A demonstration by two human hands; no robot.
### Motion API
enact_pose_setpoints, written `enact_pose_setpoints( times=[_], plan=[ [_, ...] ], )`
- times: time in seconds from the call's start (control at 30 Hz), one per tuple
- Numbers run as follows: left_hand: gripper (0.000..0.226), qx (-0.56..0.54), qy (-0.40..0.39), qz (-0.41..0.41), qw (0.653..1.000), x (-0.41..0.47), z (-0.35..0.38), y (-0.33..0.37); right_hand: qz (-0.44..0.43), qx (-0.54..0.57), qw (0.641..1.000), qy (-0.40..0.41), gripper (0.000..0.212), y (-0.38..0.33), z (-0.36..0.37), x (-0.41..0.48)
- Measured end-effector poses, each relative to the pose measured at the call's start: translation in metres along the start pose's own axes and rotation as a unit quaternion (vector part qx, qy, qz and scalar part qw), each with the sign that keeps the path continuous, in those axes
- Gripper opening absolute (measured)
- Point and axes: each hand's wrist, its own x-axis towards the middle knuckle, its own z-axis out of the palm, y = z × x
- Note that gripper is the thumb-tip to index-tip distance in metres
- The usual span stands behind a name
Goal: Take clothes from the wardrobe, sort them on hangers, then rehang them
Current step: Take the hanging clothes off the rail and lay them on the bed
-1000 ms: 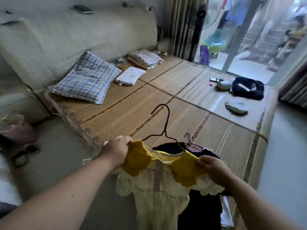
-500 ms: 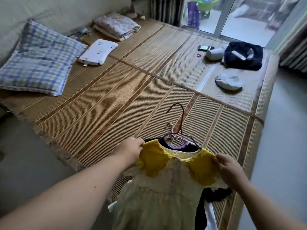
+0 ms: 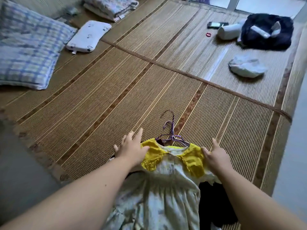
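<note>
My left hand and right hand are released, fingers spread straight. Each rests on a shoulder of the pale cream dress with a yellow collar, grasping nothing. The dress lies flat at the near edge of the woven bamboo bed mat. A thin purple hanger sticks out of its neckline, hook pointing away from me. A black garment shows beneath it by my right arm.
</note>
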Motion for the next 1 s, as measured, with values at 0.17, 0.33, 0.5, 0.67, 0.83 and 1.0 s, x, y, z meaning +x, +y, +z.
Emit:
enact_pose_setpoints(
  times=[0.17, 0.33, 0.5, 0.67, 0.83, 1.0],
  plan=[
    [0.076, 0.000, -0.025, 0.020, 0.999, -0.037, 0.002, -0.018, -0.084, -0.035, 0.993, -0.075, 0.076, -0.028, 0.006, -0.034],
    [0.072, 0.014, -0.005, 0.010, 1.000, -0.095, -0.040, -0.060, -0.260, -0.153, 0.945, -0.129, 0.069, -0.098, 0.012, -0.102],
    [0.067, -0.003, 0.082, -0.008, 0.997, -0.173, -0.120, -0.115, -0.455, -0.201, 0.855, -0.143, 0.063, -0.210, 0.020, -0.197],
    [0.063, 0.020, 0.215, -0.045, 0.975, -0.280, -0.190, -0.190, -0.622, -0.206, 0.745, -0.124, 0.060, -0.321, 0.026, -0.318],
    [0.063, 0.055, 0.311, -0.143, 0.938, -0.419, -0.240, -0.287, -0.725, -0.194, 0.651, -0.115, 0.060, -0.412, 0.055, -0.468],
    [0.060, 0.053, 0.429, -0.279, 0.857, -0.560, -0.270, -0.360, -0.806, -0.140, 0.556, -0.150, 0.059, -0.460, 0.106, -0.629]
  ],
)
